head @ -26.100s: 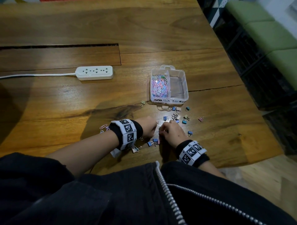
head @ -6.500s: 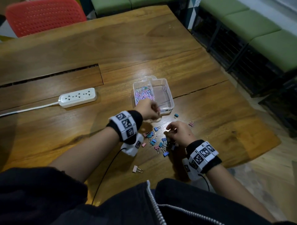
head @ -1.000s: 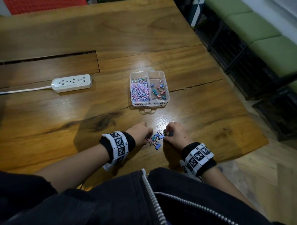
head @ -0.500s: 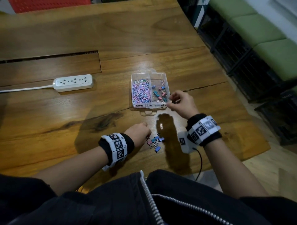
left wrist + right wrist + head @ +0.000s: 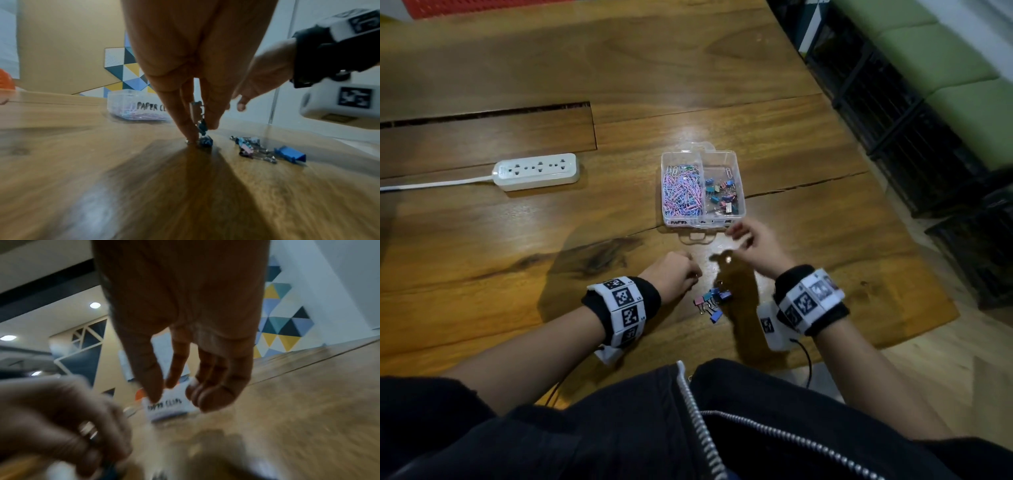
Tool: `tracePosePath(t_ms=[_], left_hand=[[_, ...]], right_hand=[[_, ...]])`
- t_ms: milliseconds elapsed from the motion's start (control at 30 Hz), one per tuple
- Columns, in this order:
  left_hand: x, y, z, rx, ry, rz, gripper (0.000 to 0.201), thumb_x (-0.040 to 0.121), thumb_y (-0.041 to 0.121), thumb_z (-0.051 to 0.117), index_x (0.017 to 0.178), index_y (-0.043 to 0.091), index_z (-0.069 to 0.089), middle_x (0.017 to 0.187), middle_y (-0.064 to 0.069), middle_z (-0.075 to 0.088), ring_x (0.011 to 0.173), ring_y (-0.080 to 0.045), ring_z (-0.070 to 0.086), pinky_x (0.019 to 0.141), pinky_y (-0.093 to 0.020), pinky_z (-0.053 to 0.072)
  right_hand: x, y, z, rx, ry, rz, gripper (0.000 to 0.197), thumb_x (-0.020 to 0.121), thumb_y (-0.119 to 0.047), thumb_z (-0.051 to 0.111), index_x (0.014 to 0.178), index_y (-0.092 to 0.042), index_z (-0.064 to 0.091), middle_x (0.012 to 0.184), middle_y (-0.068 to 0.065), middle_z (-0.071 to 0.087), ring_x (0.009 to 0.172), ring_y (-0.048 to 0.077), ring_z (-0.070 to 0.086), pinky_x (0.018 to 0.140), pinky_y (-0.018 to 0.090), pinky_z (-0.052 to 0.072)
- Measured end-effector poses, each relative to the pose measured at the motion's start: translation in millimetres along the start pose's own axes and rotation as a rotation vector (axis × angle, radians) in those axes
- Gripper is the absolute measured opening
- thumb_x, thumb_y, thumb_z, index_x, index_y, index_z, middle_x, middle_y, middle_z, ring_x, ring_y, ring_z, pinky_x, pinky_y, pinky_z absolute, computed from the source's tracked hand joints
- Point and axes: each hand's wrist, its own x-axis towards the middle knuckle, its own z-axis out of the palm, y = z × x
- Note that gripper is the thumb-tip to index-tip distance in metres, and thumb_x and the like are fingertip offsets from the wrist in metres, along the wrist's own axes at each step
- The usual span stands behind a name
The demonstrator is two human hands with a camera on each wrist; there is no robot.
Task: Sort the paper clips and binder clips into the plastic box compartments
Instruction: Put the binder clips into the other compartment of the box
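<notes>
The clear plastic box (image 5: 700,222) stands mid-table, with pastel paper clips (image 5: 682,192) in its left compartment and binder clips (image 5: 722,198) in its right. A small pile of loose binder clips (image 5: 710,303) lies near the front edge, between my wrists. My left hand (image 5: 693,274) is just left of the pile. In the left wrist view its thumb and fingers pinch a dark binder clip (image 5: 202,125) against the wood. My right hand (image 5: 738,234) hovers just in front of the box, fingers loosely curled and holding nothing, as the right wrist view (image 5: 174,395) shows.
A white power strip (image 5: 537,171) with its cord lies to the left. A long slot (image 5: 482,114) cuts the tabletop behind it. The table's right edge (image 5: 893,212) runs close to black racks and green benches (image 5: 945,68).
Half a second ago my right hand was over the box's right compartment; it has now drawn back toward me, empty. My left hand has stayed by the pile.
</notes>
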Motion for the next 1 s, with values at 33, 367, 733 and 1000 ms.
tracePosePath(t_ms=[33,367,733,1000], left_hand=[[0,1,1,0.014,-0.015,0.017,0.03,0.092,0.018,0.05,0.119,0.013,0.061,0.119,-0.006,0.055,0.108,-0.021,0.054,0.09,-0.028,0.042],[-3,4,8,0.232,-0.051,0.074,0.025,0.091,0.013,0.049,0.111,0.011,0.064,0.117,-0.008,0.056,0.109,-0.023,0.049,0.091,-0.032,0.043],[22,22,-34,-0.309,0.199,-0.096,0.021,0.085,0.009,0.061,0.104,0.005,0.067,0.108,-0.008,0.067,0.082,-0.009,0.054,0.062,-0.014,0.047],[88,42,-80,-0.569,0.443,-0.118,0.018,0.087,0.003,0.057,0.102,-0.001,0.066,0.106,-0.013,0.067,0.089,-0.017,0.062,0.085,-0.024,0.052]], right_hand=[[-9,5,6,-0.105,-0.107,0.015,0.033,0.075,-0.003,0.064,0.102,-0.017,0.053,0.115,0.007,0.048,0.094,0.015,0.05,0.07,0.019,0.046],[-54,29,50,-0.567,-0.139,-0.085,0.054,0.07,-0.032,0.073,0.118,-0.024,0.051,0.122,0.004,0.039,0.113,0.022,0.036,0.092,0.034,0.043],[-47,35,39,-0.323,-0.1,0.046,0.039,0.073,-0.012,0.069,0.108,-0.011,0.051,0.11,0.004,0.04,0.096,0.014,0.046,0.087,0.017,0.042],[-49,38,36,-0.333,-0.049,0.063,0.028,0.078,-0.009,0.061,0.104,-0.009,0.052,0.11,0.009,0.047,0.101,0.023,0.052,0.078,0.019,0.04]])
